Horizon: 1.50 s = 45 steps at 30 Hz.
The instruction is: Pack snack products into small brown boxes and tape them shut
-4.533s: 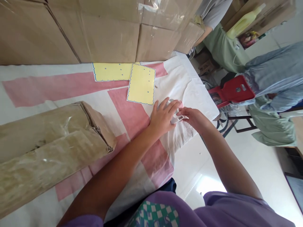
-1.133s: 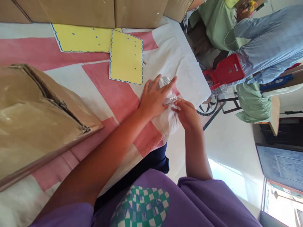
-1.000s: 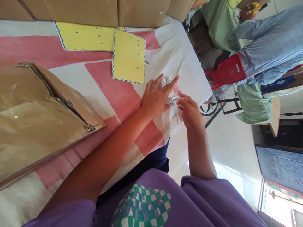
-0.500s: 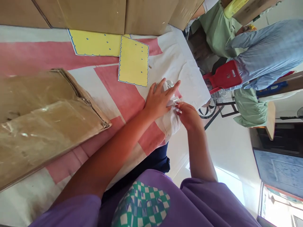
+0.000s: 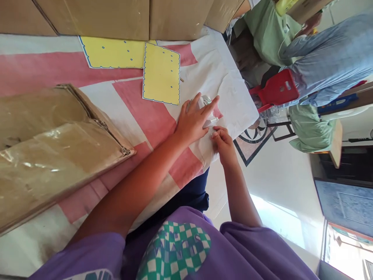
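Observation:
My left hand (image 5: 190, 123) rests over a small white tape dispenser (image 5: 212, 121) on the cloth, thumb and fingers around its sides. Part of a shiny roll shows between the fingers; the palm hides much of the body. Just off the dispenser's near end, close to the table edge, my right hand (image 5: 225, 144) is closed in a pinch. Whatever lies between those fingertips is too small to make out. Beyond the left hand lies a yellow card (image 5: 161, 76) with a blue scalloped border, overlapping a larger yellow sheet (image 5: 113, 54).
Cardboard boxes (image 5: 110, 17) line the table's far side. A big taped carton (image 5: 58, 155) sits at the left on the red-and-white cloth (image 5: 140, 105). Past the right edge are a red chair (image 5: 276, 91) and a person in light blue trousers (image 5: 329, 58).
My right hand has drawn slightly back toward me, away from the dispenser's end, and turned. My left hand stays on the dispenser. The view has shifted a little.

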### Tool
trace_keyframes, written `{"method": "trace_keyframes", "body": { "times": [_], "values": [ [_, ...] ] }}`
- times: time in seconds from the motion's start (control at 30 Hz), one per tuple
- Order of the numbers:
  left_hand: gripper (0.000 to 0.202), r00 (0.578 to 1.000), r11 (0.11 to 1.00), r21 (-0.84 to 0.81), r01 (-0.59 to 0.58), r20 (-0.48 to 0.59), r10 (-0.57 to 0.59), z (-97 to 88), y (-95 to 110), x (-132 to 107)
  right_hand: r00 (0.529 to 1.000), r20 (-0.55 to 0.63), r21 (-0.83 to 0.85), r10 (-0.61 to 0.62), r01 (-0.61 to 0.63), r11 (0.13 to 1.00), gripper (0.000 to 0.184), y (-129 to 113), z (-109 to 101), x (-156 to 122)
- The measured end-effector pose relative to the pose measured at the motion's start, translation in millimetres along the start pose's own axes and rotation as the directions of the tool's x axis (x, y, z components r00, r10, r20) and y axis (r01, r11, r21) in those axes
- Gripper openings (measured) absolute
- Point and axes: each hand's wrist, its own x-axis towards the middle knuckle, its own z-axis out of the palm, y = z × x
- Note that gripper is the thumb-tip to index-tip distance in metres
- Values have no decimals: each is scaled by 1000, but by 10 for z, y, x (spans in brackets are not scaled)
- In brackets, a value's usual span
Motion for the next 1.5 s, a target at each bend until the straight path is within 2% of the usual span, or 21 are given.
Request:
{"method": "trace_keyframes", "body": {
  "times": [0.13, 0.23, 0.3, 0.37, 0.43, 0.5, 0.53, 0.6, 0.67, 0.77, 0.9, 0.97, 1.03, 1.07, 1.13, 1.2, 1.23, 1.3, 1.37, 1.4, 1.5],
  "values": [
    [87, 1000, 1000, -6, -7, 8, 7, 2, -12, 1, 999, -15, 159, 30, -28, 987, 28, -132, -72, -118],
    [82, 999, 999, -26, -35, -19, 34, 10, -31, 32, 999, -2, 221, -33, 33, 975, 23, -243, -59, -267],
    [69, 994, 995, -40, -89, -66, 86, -21, -28, 65, 993, 20, 265, -116, 107, 958, 17, -312, -35, -355],
    [45, 979, 983, -69, -169, -130, 159, -118, 14, 84, 981, 30, 314, -191, 173, 934, 12, -372, -2, -416],
    [27, 964, 963, -128, -236, -153, 216, -294, 111, 48, 970, 29, 335, -241, 218, 916, 11, -426, 42, -462],
    [25, 967, 953, -167, -253, -75, 243, -538, 259, -80, 954, 26, 339, -298, 272, 901, 11, -490, 99, -518],
    [25, 970, 958, -155, -240, -3, 243, -676, 344, -180, 943, 24, 342, -331, 304, 889, 11, -530, 131, -558],
    [23, 975, 979, -34, -203, 84, 205, -954, 514, -435, 921, 53, 339, -387, 348, 874, 10, -626, 193, -662],
    [19, 985, 976, 145, -163, 82, 152, -1198, 658, -729, 898, 148, 320, -415, 353, 879, 10, -728, 248, -782],
    [19, 996, 941, 327, -92, 10, 94, -1447, 778, -1155, 824, 326, 323, -464, 364, 873, 12, -847, 339, -914],
    [25, 991, 851, 526, -4, -112, 74, -1620, 791, -1590, 646, 439, 386, -624, 492, 781, 17, -931, 575, -947],
    [28, 993, 798, 599, 74, -120, -2, -1686, 786, -1746, 560, 496, 373, -663, 553, 745, 19, -965, 729, -943],
    [30, 989, 741, 656, 144, -120, -85, -1756, 783, -1865, 511, 546, 356, -664, 577, 736, 23, -1005, 871, -949],
    [30, 986, 715, 680, 165, -131, -103, -1794, 781, -1910, 507, 555, 358, -660, 571, 739, 27, -1032, 927, -953],
    [29, 984, 690, 704, 167, -161, -74, -1881, 776, -1968, 539, 510, 384, -671, 555, 738, 33, -1115, 1000, -952],
    [23, 981, 709, 690, 147, -192, -17, -1986, 769, -1985, 575, 393, 411, -717, 588, 697, 35, -1245, 1025, -925],
    [20, 980, 725, 676, 134, -199, 4, -2046, 765, -1982, 565, 323, 420, -759, 633, 650, 34, -1326, 1025, -899],
    [16, 976, 753, 647, 117, -217, 34, -2179, 755, -1966, 482, 187, 440, -856, 738, 512, 32, -1501, 1021, -825],
    [14, 965, 771, 626, 116, -255, 61, -2317, 741, -1954, 394, 111, 457, -912, 795, 400, 32, -1667, 1040, -719],
    [14, 957, 778, 617, 117, -279, 77, -2383, 733, -1954, 392, 100, 463, -914, 795, 392, 34, -1736, 1068, -653],
    [10, 936, 820, 558, 124, -340, 91, -2546, 702, -1965, 465, 179, 433, -867, 754, 494, 48, -1858, 1271, -396]
  ]
}}
